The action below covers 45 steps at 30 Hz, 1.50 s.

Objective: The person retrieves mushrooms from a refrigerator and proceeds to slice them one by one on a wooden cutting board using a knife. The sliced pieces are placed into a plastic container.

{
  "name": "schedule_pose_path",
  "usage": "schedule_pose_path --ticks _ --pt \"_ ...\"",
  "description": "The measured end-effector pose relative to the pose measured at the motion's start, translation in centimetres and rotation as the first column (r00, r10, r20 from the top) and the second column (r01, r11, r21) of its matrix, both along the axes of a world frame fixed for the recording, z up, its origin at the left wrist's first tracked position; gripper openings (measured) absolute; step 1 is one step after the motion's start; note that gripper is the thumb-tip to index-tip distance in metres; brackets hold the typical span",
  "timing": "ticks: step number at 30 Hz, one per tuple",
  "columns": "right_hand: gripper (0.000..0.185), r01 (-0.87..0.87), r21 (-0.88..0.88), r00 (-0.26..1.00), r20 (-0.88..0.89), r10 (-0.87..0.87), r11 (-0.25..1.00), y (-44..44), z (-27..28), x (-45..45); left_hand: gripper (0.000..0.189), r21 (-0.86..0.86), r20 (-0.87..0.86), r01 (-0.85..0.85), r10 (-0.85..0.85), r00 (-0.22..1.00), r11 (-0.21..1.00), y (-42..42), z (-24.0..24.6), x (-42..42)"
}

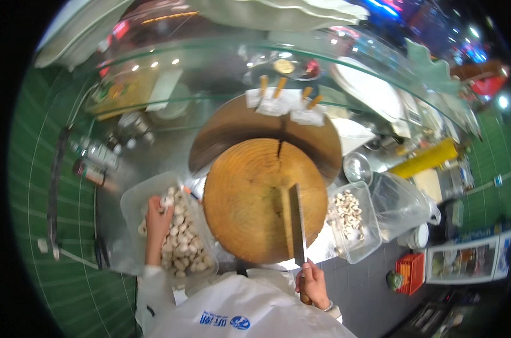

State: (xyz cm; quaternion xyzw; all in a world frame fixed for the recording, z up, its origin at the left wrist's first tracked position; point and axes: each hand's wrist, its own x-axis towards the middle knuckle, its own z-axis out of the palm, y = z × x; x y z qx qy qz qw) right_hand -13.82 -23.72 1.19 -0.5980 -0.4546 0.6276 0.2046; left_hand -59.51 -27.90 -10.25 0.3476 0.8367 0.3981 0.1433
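My left hand (156, 213) reaches into a clear plastic tub (133, 203) of whole white button mushrooms (183, 245). Its fingers are closed around a mushroom (167, 200). With my right hand (313, 284) I grip the handle of a Chinese cleaver (297, 226), the blade standing on edge over the right part of a round wooden chopping block (247, 203). No food lies on the block. On the block's right, a second clear tub (371, 236) holds cut mushroom pieces (348, 211).
A curved metal sheet (221, 135) stands behind the block, with paper slips (276, 103) clipped to its rim. Bottles (97, 156) are at the left. A steel bowl (357, 168), a plastic bag (399, 203) and a yellow roll (426, 158) lie to the right. Glass shelving (221, 99) spans the back.
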Motion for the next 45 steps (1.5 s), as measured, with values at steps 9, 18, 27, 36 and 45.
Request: schedule_pose_path --ticks 9,18,27,36,45 --pt "0.041 -0.101 -0.063 0.993 0.055 0.104 0.993 1.0 0.7 -1.3 0.042 -0.049 -0.146 0.697 -0.695 0.704 0.716 11.2 5.1 16.8" --pt "0.047 -0.097 -0.064 0.994 0.039 0.100 0.993 0.5 0.5 -0.2 0.053 -0.374 0.008 0.727 -0.782 0.623 0.576 16.7 3.5 20.4" --pt "0.044 -0.206 -0.016 0.975 0.081 0.207 0.978 1.3 1.2 -0.4 0.016 0.141 -0.350 0.844 -0.772 0.531 0.517 15.5 -0.3 19.1" --pt "0.045 -0.286 -0.008 0.949 0.135 0.285 0.958 1.6 1.9 -0.1 0.019 0.157 -0.509 0.879 -0.726 0.463 0.450 15.5 -1.5 19.7" --pt "0.045 -0.289 -0.076 0.941 0.162 0.298 0.954 2.2 2.2 -1.1 0.021 0.169 -0.508 0.909 -0.757 0.411 0.380 15.9 -1.9 19.0"
